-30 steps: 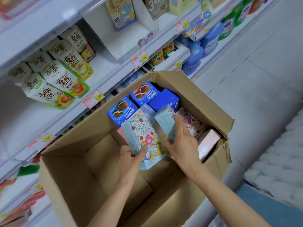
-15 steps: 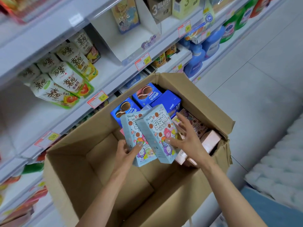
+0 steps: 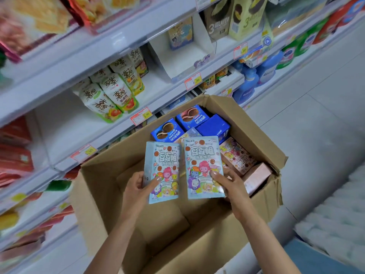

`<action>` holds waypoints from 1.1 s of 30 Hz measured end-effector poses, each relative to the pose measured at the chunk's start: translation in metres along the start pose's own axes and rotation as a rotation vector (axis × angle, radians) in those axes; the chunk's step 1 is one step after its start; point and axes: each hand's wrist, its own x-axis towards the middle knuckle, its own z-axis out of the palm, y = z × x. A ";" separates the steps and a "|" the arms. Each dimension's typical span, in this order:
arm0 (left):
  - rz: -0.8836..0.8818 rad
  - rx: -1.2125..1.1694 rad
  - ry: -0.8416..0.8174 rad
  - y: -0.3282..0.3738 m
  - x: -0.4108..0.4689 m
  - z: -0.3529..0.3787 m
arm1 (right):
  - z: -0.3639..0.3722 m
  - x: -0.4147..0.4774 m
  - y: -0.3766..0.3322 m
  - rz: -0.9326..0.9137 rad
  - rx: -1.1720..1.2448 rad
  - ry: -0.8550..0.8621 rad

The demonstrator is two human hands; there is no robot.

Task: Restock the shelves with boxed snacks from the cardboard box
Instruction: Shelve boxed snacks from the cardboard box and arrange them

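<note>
Head camera: a person holds two pale-blue snack boxes upright over the open cardboard box (image 3: 94,194), which sits close against the shelves (image 3: 65,125). The left hand (image 3: 138,186) grips the left snack box (image 3: 164,165) near its lower edge, thumb across the printed front and fingers curled behind. The right hand (image 3: 231,184) grips the right snack box (image 3: 203,161) low on its right side, thumb on the face. The pair stand side by side, almost touching. More stock, blue boxes (image 3: 189,117) and pink boxes (image 3: 237,157), is packed at the carton's far end. The step in hand looks like carrying the pair to a shelf. Doing it well likely means keeping each box upright and face-out, and sliding it onto bare shelf space without knocking its neighbours.
</note>
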 end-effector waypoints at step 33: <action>0.468 0.563 0.833 -0.242 -0.253 -0.470 | 0.414 -0.307 0.197 -0.427 -0.503 -0.454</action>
